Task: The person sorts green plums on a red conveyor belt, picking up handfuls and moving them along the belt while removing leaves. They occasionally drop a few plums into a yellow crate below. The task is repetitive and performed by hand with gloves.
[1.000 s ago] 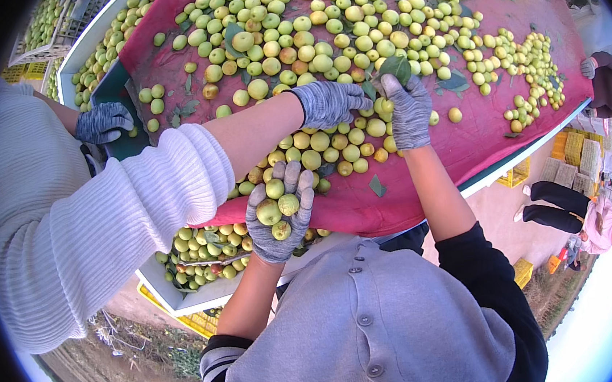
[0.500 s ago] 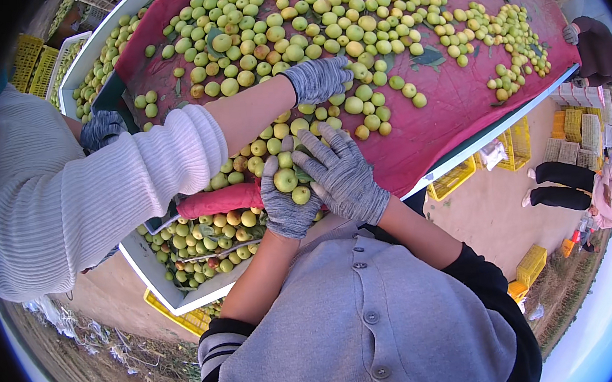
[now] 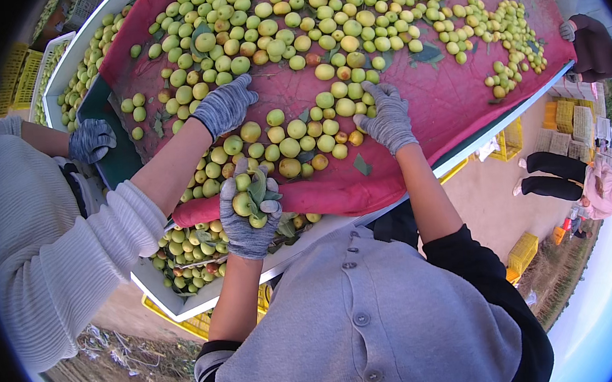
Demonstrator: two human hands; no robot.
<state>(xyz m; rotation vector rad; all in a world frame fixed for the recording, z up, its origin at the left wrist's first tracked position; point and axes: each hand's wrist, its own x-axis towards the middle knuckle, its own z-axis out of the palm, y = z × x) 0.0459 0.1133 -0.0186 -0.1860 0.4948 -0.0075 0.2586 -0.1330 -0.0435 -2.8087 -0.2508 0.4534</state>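
Note:
My left hand [image 3: 255, 228], in a grey knit glove, is closed around several small round green-yellow fruits [image 3: 243, 202] with a green leaf [image 3: 257, 186] among them. It is above the near edge of the red cloth [image 3: 451, 98]. My right hand [image 3: 388, 120], gloved alike, lies on the cloth at the right side of a loose group of fruits [image 3: 342, 108]. Its fingers are apart and its fingertips touch the nearest fruits. More fruits [image 3: 274, 30] are spread across the far part of the cloth.
A co-worker's gloved hand [image 3: 225, 109] reaches over the fruits from the left; their other hand [image 3: 92, 140] rests by the table's corner. Below the cloth edge is a white bin [image 3: 177, 304] of fruits. Yellow crates [image 3: 522, 253] and a person [image 3: 574, 178] are at right.
My hands have separated: the right moved right onto the cloth, the left moved left with its fruits, a leaf now showing. The co-worker's hand moved left, and bare cloth shows between the fruits.

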